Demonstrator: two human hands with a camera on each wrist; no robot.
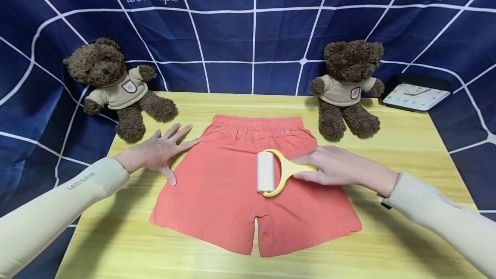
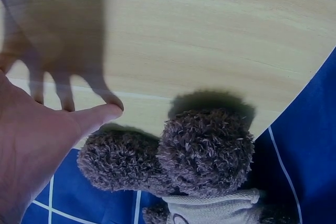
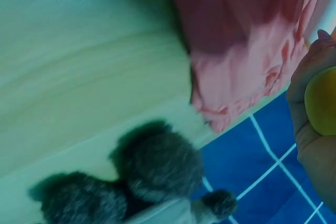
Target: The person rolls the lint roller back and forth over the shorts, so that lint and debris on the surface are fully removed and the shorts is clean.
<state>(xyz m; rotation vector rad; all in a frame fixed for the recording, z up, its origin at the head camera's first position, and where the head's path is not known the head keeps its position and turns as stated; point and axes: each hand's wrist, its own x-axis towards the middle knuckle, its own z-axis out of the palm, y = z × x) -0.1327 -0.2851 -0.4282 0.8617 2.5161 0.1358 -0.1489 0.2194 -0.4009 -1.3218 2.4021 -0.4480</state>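
Coral-red shorts (image 1: pixel 217 184) lie spread flat on the wooden table, waistband toward the back. My right hand (image 1: pixel 335 166) grips the yellow handle of a lint roller (image 1: pixel 265 172), whose white cylinder lies over the middle of the shorts. In the right wrist view the rounded yellow handle end (image 3: pixel 323 100) shows inside the curled hand. My left hand (image 1: pixel 160 147), fingers spread, is at the left edge of the shorts; its thumb and a fingertip reach the fabric's edge. The left wrist view shows this hand (image 2: pixel 42 135) over the table, its shadow beneath.
A brown teddy bear (image 1: pixel 120 87) in a beige shirt leans at the back left. Another teddy bear (image 1: pixel 346 89) sits at the back right, beside a black-framed clock (image 1: pixel 416 94). Blue cloth (image 1: pixel 228 33) with white lines hangs behind the wooden table (image 1: pixel 186 266).
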